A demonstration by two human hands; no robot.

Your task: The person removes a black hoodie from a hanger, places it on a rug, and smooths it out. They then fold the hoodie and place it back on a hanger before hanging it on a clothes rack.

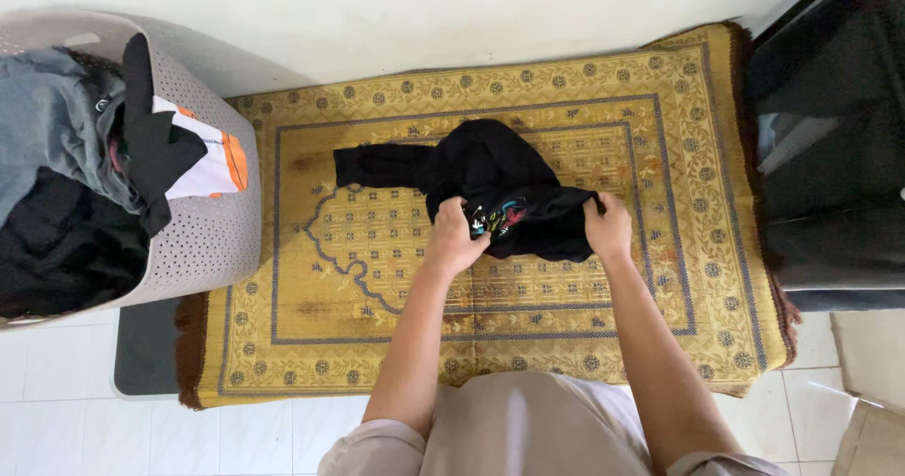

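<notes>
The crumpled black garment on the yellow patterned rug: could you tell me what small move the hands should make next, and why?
Probably draw the two hands apart to pull the crumpled black garment flat. The left hand and right hand each grip its near edge, yet the cloth is bunched between them and one sleeve trails left across the yellow patterned rug.

Even, bright, soft daylight, no glare; faint shadow behind the basket, black shirt crushed to near-featureless dark, focus sharp overall, mild wide-angle stretch at edges.
</notes>
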